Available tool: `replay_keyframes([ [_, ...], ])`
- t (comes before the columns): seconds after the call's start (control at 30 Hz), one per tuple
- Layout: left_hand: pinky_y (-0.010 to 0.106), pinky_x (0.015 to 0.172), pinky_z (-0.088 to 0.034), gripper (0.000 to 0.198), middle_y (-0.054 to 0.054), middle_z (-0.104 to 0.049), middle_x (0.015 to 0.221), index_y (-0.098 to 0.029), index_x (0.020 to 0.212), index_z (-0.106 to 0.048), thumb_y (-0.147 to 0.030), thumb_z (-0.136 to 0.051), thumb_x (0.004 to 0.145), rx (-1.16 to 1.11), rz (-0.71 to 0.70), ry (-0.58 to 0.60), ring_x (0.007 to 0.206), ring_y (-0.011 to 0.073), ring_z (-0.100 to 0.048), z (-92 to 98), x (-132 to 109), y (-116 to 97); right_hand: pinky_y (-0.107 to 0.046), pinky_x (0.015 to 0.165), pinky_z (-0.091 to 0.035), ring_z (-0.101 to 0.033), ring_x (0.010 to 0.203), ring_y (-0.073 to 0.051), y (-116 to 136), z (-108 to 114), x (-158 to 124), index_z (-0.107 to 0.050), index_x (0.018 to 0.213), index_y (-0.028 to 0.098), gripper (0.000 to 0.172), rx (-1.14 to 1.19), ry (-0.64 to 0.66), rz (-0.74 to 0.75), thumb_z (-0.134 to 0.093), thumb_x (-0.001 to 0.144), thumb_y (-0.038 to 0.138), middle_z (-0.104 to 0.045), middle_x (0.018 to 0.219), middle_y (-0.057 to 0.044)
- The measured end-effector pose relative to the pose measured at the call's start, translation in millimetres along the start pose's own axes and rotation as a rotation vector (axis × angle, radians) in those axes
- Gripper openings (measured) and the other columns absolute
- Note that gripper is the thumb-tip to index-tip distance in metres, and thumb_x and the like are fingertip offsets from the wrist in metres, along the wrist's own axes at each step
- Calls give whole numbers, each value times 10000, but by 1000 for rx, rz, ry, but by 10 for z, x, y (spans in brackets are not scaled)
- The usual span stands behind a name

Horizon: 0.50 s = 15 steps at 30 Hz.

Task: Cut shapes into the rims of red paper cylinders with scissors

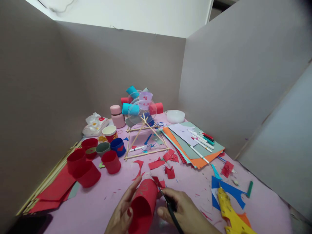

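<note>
My left hand (pixel 122 213) is wrapped round a red paper-covered cup (pixel 143 204) lying on its side at the bottom middle. My right hand (pixel 185 213) is closed on black-handled scissors (pixel 168 203), whose blades reach the red paper at the cup's far rim (pixel 158 183). Both hands are just above the pink table (pixel 97 204), with red paper scraps (pixel 168 162) lying a little beyond them.
Several red, blue and grey cups (pixel 97 156) stand at the left beside wooden sticks and red sheets. A paper-cup wheel on a stick frame (pixel 142 113) is at the back. Coloured sheets with markers (pixel 197 143) lie right, a yellow glue gun (pixel 231 214) near right. Grey partitions enclose the table.
</note>
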<state>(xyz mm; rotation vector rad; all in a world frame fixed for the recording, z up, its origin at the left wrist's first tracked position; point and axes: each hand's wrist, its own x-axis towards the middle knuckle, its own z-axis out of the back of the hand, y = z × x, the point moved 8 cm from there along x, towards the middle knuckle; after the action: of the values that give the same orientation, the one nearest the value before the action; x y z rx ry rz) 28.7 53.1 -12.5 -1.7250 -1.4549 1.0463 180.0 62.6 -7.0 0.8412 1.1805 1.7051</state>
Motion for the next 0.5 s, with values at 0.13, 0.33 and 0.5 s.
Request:
replay_keyframes([
  [0.13, 423, 851, -511, 750, 128, -725, 1135, -224, 1205, -621, -535, -787, 543, -7, -13, 4, 1015, 382, -644, -1, -18, 11, -218, 548, -348, -364, 563, -126, -4, 8, 7, -680, 869, 184, 420, 20, -5, -13, -675, 714, 574, -489, 634, 28],
  [0.33, 392, 848, -528, 674, 108, -706, 1187, -245, 1166, -656, -515, -787, 563, 26, -35, -2, 1100, 380, -606, -22, -44, -62, -219, 516, -312, -353, 542, -117, -46, 34, 17, -676, 778, 160, 400, 68, -12, -41, -711, 686, 547, -437, 584, 40],
  [0.5, 467, 995, -430, 718, 88, -686, 1227, -236, 1142, -678, -565, -786, 512, 17, -17, -46, 1289, 427, -408, 53, 19, -45, -223, 500, -278, -325, 547, -116, -39, 31, 13, -664, 936, 156, 416, 104, -27, -40, -680, 725, 514, -402, 604, 50],
])
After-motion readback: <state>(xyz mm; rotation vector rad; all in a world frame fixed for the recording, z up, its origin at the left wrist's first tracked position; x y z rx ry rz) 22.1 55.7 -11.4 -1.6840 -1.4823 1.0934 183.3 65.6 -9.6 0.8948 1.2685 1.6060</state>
